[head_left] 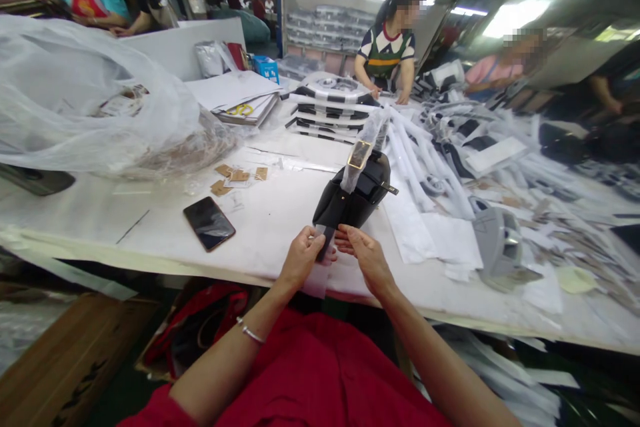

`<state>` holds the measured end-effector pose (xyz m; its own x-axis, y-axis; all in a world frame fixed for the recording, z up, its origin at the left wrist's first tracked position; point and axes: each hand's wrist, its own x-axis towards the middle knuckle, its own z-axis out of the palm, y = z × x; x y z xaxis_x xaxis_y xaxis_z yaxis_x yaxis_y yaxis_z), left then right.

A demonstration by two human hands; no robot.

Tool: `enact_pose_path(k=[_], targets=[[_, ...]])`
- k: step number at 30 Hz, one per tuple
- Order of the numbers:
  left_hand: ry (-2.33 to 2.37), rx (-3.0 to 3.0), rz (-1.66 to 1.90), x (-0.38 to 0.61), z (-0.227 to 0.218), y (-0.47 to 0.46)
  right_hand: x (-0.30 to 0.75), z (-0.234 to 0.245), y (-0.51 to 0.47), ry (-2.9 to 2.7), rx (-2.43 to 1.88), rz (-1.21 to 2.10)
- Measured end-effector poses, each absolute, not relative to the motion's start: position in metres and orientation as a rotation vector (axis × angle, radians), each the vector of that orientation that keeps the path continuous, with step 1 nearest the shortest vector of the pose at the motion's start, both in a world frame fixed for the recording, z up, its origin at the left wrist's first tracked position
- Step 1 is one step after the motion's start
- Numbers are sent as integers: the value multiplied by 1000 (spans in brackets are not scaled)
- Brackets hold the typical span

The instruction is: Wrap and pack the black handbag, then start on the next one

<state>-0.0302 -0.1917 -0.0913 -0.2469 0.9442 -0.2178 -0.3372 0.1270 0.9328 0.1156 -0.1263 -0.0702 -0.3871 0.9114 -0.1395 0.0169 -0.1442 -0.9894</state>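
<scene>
A black handbag point(350, 203) lies on the white table in front of me. Translucent film point(370, 127) wraps part of its strap above a gold buckle point(359, 155), and a small metal-tipped tab sticks out to the right. The near strap end point(327, 240), with a piece of clear film around it, points towards me. My left hand point(301, 257) pinches this strap end and film between thumb and fingers. At the strap's right side is my right hand point(365, 253), its fingers pressed together; whatever they grip is too small to make out.
A phone point(209, 223) and brown tags point(239, 175) lie to the left, near a large clear plastic bag point(100, 100). Behind are stacked wrapped bags point(330, 110). A grey tape dispenser point(497, 240) and piled wrapped straps are right. A co-worker point(387, 47) stands across the table.
</scene>
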Motion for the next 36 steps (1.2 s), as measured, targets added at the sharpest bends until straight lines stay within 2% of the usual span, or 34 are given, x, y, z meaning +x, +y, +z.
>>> enact_pose_path(k=[4,10,15,26,32,36], targets=[[1292,777,1478,-32,-80,-162,124,-66,-119,-1344,-1153,1604],[1635,1074,1646,-38,-55,-129,114,-48,-107,-1388,-1155,1542],[1566,1073,1662,-36,-46,-128,96,-34,-95,-1426,-1147,1512],[1359,828,1690,-41,-66,-136,75,-28,-90,-1552,-1273,1221],[1702,1147,1709,-36,-53,-144,68,-27,-91,-1637,-1300,970],[1839,1473,1683,-34,-53,-146,66,-29,-91,-1552,-1263,1047]])
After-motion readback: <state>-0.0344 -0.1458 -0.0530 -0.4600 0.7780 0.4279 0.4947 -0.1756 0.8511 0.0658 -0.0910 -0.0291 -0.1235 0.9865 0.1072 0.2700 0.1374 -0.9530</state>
